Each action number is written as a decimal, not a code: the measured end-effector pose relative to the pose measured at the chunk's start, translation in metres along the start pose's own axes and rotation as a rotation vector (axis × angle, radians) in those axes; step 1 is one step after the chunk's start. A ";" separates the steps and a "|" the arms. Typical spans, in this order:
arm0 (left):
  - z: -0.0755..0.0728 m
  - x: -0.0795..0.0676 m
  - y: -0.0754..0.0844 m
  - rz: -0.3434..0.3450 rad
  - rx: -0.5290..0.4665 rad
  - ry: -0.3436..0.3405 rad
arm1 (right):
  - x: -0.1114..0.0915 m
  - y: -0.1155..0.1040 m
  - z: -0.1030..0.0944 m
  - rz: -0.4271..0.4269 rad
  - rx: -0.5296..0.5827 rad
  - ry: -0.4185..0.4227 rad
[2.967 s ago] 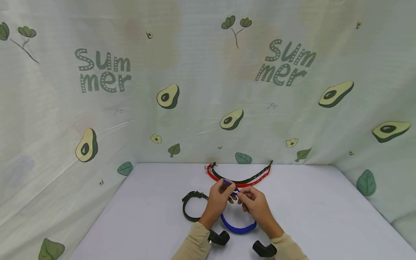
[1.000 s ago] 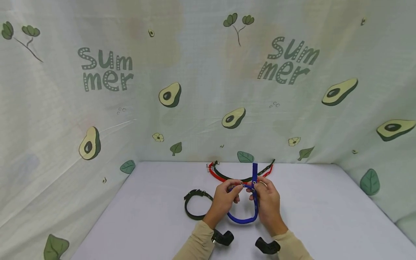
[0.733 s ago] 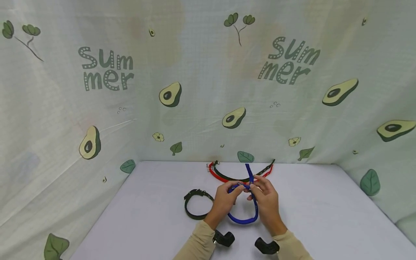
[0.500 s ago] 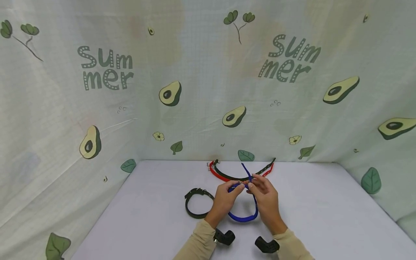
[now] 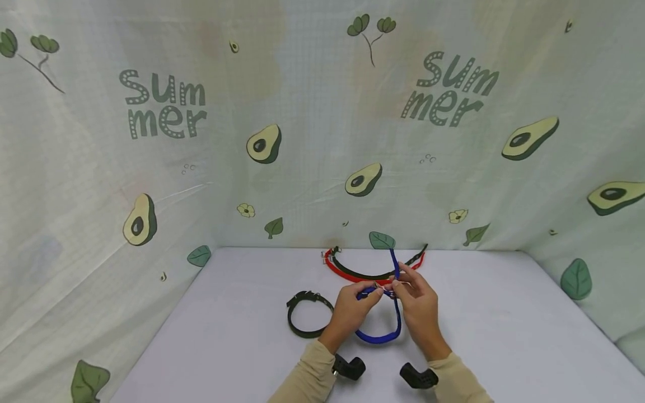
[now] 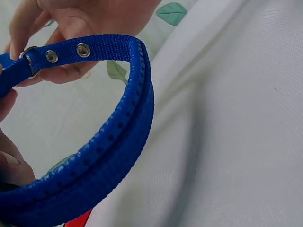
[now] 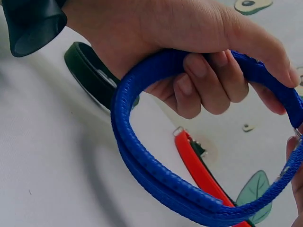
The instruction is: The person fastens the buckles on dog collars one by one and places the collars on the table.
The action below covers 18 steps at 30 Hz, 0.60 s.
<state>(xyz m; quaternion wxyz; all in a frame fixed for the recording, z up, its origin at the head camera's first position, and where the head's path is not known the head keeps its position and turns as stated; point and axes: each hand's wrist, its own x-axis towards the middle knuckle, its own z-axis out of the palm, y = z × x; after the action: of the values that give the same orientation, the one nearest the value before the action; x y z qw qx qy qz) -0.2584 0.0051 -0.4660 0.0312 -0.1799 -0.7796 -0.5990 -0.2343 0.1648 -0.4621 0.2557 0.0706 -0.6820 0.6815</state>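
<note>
A blue pet collar (image 5: 378,339) with metal eyelets forms a loop upright over the table, its free strap end pointing up past the buckle. My left hand (image 5: 349,310) pinches the collar by its buckle side; in the right wrist view its fingers (image 7: 215,78) curl around the band. With thumb and fingers, my right hand (image 5: 419,308) pinches the strap close to the metal buckle (image 6: 31,61), seen in the left wrist view. The strap passes through the buckle there, partly hidden by fingertips.
A dark green collar (image 5: 301,334), fastened into a ring, lies left of my left hand. Behind the hands, a red collar (image 5: 347,274) and another dark green collar (image 5: 370,277) lie unfastened side by side, near the printed curtain (image 5: 312,112).
Three seconds ago the hands were closer together and no strap end stood up. Since then the strap end has risen, tilted left, then swung back right. My right hand has shifted slightly right.
</note>
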 end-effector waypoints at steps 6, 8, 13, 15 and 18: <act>0.001 0.000 0.000 0.046 0.021 0.035 | 0.004 -0.003 -0.003 -0.016 -0.012 0.007; 0.001 0.000 0.000 0.069 0.035 0.041 | 0.004 -0.003 -0.003 -0.011 -0.002 0.014; 0.003 -0.002 -0.001 0.103 0.033 0.059 | 0.003 -0.003 -0.003 -0.001 -0.013 0.020; 0.004 -0.002 -0.001 0.105 0.012 0.070 | 0.003 -0.002 -0.003 -0.015 -0.023 0.017; 0.004 -0.003 -0.001 0.112 -0.012 0.086 | 0.002 -0.001 -0.003 -0.055 -0.036 0.016</act>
<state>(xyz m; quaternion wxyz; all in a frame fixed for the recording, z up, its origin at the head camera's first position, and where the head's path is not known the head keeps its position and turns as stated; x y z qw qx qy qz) -0.2550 0.0082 -0.4693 0.0970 -0.1976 -0.7627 -0.6081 -0.2350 0.1684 -0.4609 0.2809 0.0794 -0.6900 0.6623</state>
